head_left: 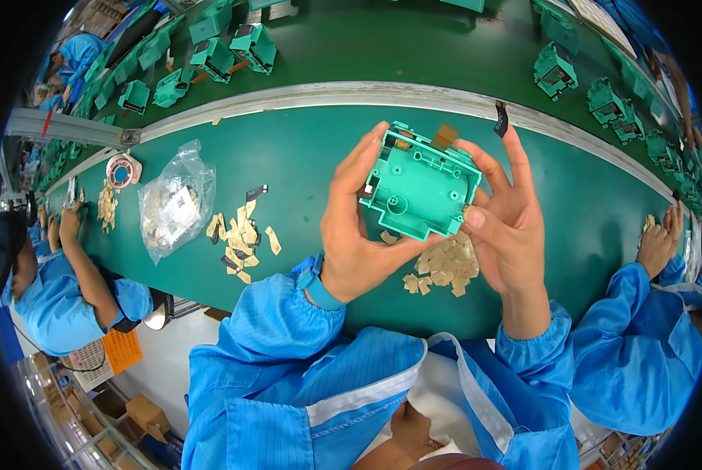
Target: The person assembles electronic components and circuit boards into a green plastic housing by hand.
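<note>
A green plastic housing [425, 192], its open hollow side facing me, is held up above the green table. My left hand [347, 235] wraps round its left side, thumb along the lower edge. At the right side my right hand [515, 231] grips it with the thumb and a bent finger. The raised index finger of that hand carries a small black strip [501, 119] on its tip. From the housing's top edge an amber-brown flexible tab [445, 136] sticks up. Below the housing lies a pile of small beige pieces [453, 265], partly hidden by my hands.
Left of my hands lie beige and black strips [241, 239], a clear plastic bag [177, 205] of pieces and a tape roll [122, 171]. Beyond a metal rail [327, 95], more green housings [253, 48] stand on a green belt. Co-workers in blue sit at both sides.
</note>
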`<state>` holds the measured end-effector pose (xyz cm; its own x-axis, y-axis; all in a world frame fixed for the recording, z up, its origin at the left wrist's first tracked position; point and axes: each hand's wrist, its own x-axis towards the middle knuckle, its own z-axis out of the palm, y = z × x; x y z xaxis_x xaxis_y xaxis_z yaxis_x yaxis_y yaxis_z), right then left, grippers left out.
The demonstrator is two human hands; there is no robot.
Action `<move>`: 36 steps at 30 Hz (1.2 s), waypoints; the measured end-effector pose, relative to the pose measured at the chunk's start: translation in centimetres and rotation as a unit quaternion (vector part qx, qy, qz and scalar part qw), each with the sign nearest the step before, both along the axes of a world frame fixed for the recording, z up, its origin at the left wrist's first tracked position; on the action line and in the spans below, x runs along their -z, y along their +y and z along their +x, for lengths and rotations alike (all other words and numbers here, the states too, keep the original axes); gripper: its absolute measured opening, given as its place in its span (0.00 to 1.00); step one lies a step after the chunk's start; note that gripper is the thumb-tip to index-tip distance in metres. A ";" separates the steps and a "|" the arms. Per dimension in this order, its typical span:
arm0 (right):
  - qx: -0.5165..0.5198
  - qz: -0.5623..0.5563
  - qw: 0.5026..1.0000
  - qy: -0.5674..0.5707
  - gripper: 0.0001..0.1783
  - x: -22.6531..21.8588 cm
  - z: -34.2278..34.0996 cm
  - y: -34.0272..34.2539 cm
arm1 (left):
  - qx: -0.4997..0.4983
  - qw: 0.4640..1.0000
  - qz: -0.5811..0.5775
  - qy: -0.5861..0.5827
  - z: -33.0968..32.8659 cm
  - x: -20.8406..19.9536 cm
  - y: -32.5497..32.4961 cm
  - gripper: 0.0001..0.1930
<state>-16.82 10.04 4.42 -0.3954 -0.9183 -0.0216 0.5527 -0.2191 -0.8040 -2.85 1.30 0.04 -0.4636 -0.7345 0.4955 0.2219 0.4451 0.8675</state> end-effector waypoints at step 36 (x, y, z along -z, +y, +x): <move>0.006 -0.015 0.993 0.113 0.52 -0.3 -0.2 0.7 | -0.055 0.975 -0.216 -0.022 0.0 -0.3 -0.4 0.49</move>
<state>-17.04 10.79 4.72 -0.3980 -0.9123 0.0965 0.3565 -0.2507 -0.9000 -2.86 0.89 0.34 -0.4222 -0.5086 0.7503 0.1184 0.7897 0.6020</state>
